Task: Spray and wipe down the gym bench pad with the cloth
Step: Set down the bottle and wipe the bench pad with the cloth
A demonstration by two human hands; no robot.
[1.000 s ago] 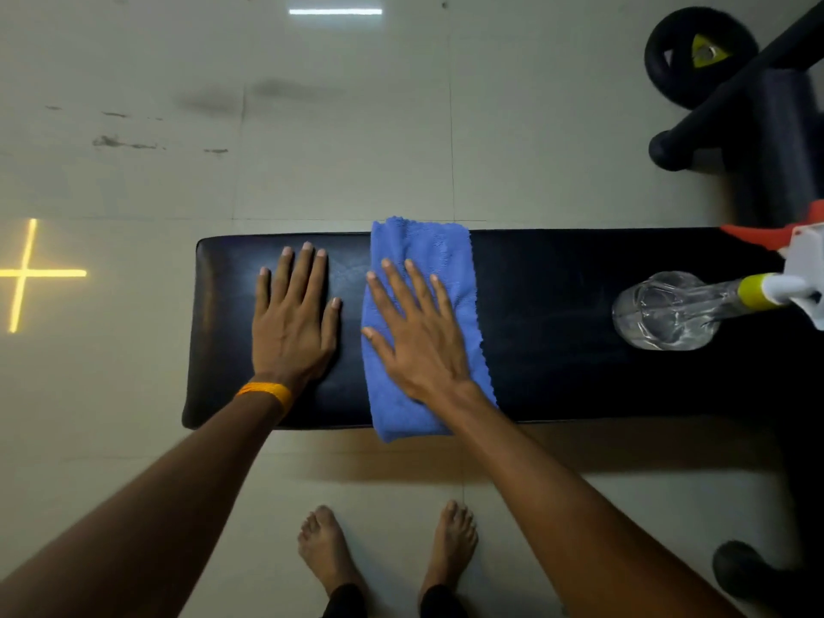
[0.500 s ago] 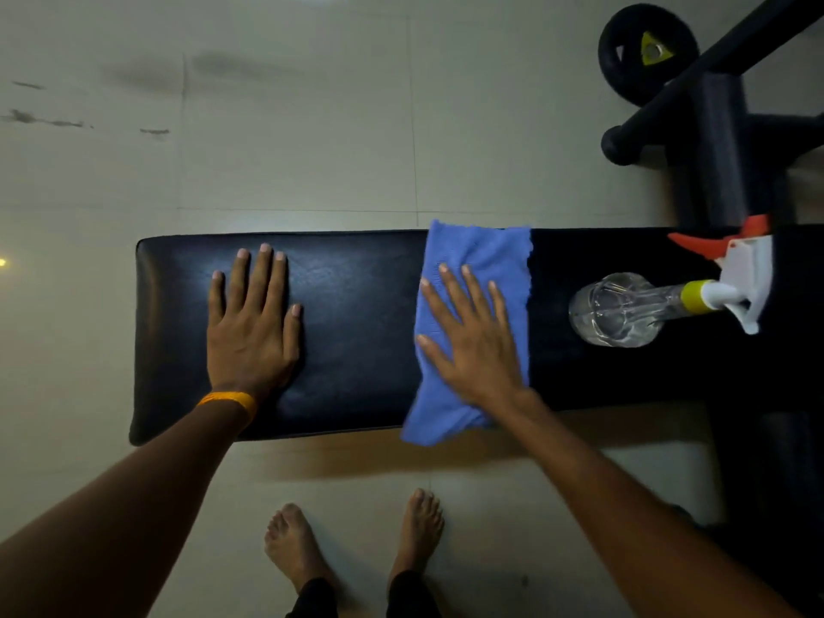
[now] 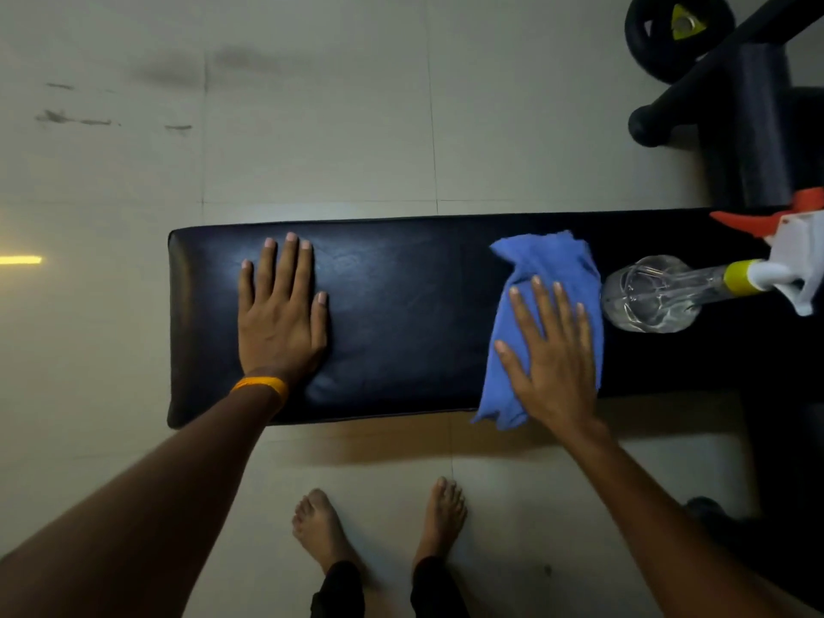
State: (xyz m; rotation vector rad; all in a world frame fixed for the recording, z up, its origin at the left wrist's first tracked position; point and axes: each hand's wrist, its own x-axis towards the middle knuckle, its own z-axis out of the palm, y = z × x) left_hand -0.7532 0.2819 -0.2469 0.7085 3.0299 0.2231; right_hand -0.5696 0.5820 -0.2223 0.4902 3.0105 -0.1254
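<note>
A person leans over a black gym bench pad (image 3: pixel 401 314) set across a pale tiled floor, midway through wiping it. Near the pad's left end the left hand (image 3: pixel 278 318), an orange band (image 3: pixel 261 388) at its wrist, lies flat with fingers spread wide and holds nothing; it appears placed there to brace the body and steady the bench while the other arm works. Bare, faintly glossy vinyl runs between the two hands, which are well apart. Toward the right half of the pad the right hand (image 3: pixel 553 350) presses palm-down, fingers splayed, on a bunched blue cloth (image 3: pixel 548 269), pinning it against the surface, not gripping it, a hold that suits broad strokes. The cloth sits directly beneath the hand, its far portion rumpled beyond the fingertips and its near corner hanging over the pad's front edge. Just beside the cloth's right side, touching or nearly so, a clear spray bottle (image 3: pixel 651 294) lies on its side at the pad's right end, its yellow collar and white-and-red trigger pointing off to the right, apparently set down within reach for another spray. The stretch under and past the bottle looks likely to remain unwiped.
</note>
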